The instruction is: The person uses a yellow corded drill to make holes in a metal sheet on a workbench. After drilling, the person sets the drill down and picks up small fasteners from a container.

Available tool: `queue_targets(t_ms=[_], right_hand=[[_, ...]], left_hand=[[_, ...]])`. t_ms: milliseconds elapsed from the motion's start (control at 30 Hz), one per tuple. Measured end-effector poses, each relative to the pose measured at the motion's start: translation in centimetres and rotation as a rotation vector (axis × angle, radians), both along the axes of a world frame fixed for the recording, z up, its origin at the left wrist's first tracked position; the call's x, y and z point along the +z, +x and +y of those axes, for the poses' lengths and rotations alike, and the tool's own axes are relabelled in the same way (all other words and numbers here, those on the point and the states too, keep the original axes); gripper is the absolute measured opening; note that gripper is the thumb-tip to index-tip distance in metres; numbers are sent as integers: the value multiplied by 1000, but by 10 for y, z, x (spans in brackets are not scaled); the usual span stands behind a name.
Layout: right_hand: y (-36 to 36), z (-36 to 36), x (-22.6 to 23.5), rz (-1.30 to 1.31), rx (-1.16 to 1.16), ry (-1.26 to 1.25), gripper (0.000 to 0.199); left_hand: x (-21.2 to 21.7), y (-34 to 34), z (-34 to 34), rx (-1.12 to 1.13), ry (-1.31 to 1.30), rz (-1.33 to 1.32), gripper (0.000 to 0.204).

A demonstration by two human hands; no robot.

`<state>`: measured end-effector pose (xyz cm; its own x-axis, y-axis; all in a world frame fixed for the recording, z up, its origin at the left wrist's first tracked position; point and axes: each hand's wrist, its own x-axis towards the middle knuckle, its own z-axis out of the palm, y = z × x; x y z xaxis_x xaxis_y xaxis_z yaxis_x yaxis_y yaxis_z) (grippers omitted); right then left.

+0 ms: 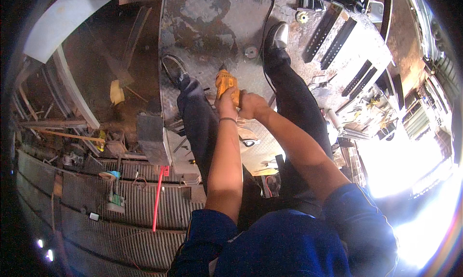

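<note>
Both my hands are wrapped around a yellow power drill (224, 83), held between my knees with its dark chuck toward the metal plate (202, 21). My left hand (226, 105) closes around the near side of its body. Against the back of the drill, on the handle side, my right hand (252, 105) is closed too. The tip of the bit is too small to make out, and I cannot tell whether it touches the plate. A round metal disc (251, 52) lies on the plate just ahead. A black cord (265, 65) runs along the plate beside my right shoe (278, 35).
Dark perforated metal bars (338, 44) lie at the right, with a small yellowish wheel (302, 17) near them. A grey metal box (152, 138) and a red bar (158, 200) are at the left. Metal frames (77, 91) stand farther left. Strong glare covers the lower right.
</note>
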<state>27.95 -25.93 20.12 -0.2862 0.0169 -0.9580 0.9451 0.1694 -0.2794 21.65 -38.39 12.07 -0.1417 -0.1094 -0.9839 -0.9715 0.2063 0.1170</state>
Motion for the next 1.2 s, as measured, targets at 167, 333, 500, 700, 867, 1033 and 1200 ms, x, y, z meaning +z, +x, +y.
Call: queue_targets(t_ms=[167, 333, 500, 700, 867, 1033, 1200], right_hand=[[13, -5, -15, -37, -12, -44, 71], [20, -11, -21, -41, -5, -46, 71], [24, -19, -24, -45, -33, -35, 68], [24, -11, -22, -55, -63, -43, 68], [29, -14, -26, -70, -76, -42, 71], [41, -24, -33, -78, -137, 16, 71], [48, -37, -40, -60, -188, 97, 62]], left_hand=[[-7, 13, -3, -75, -30, -19, 46], [-10, 17, -6, -113, -98, -35, 47], [-20, 21, -17, -135, -108, 8, 48], [-10, 20, 0, -172, -84, 34, 47], [-17, 27, -3, -209, -123, 56, 49], [-14, 35, 10, -327, -214, 175, 52], [-13, 32, 19, -345, -195, 192, 53]])
